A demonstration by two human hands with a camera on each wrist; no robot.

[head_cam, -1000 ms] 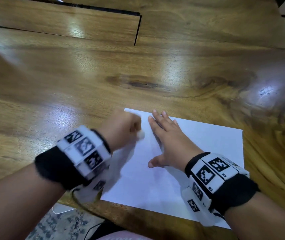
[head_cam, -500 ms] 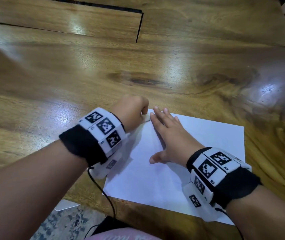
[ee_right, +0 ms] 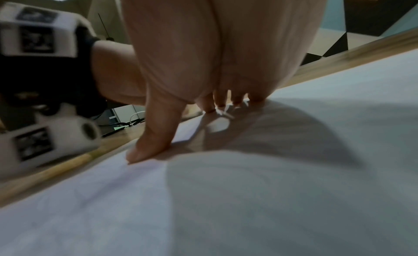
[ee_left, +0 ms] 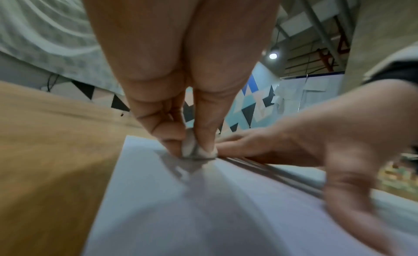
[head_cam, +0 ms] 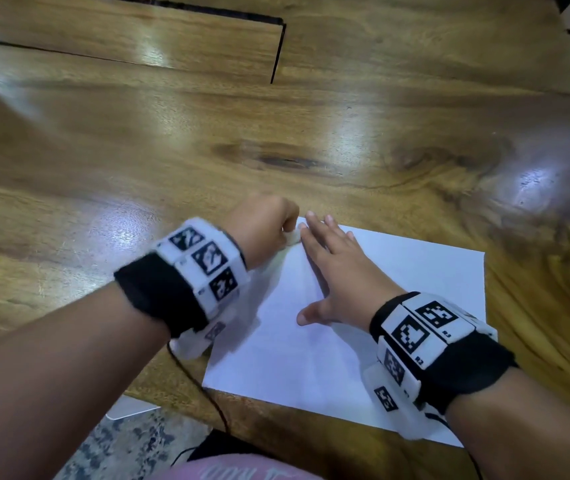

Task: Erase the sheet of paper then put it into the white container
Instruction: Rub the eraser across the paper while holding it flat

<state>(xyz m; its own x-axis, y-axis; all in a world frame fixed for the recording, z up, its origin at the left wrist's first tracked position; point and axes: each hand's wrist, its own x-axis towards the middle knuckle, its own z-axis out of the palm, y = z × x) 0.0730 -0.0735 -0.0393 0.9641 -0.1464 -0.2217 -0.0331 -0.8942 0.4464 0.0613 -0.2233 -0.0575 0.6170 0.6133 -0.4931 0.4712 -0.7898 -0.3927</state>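
Observation:
A white sheet of paper [head_cam: 363, 327] lies flat on the wooden table near its front edge. My left hand [head_cam: 266, 230] pinches a small white eraser [head_cam: 292, 235] and presses it on the paper's far left corner. In the left wrist view the eraser [ee_left: 195, 149] sits between thumb and fingertips, touching the paper [ee_left: 203, 215]. My right hand [head_cam: 332, 268] lies flat on the sheet with fingers straight, right beside the eraser. The right wrist view shows that hand's thumb and fingertips [ee_right: 210, 106] pressed on the paper [ee_right: 271, 197]. I see no white container.
The glossy wooden table [head_cam: 138, 150] stretches far ahead and to both sides. A dark seam [head_cam: 278, 50] marks a separate panel at the back left. A cable [head_cam: 193, 375] hangs from the left wrist over the front edge, and a patterned rug [head_cam: 121, 445] lies below.
My left hand with the eraser slid away from me along the paper's left side to its far corner. The right hand stayed flat on the sheet.

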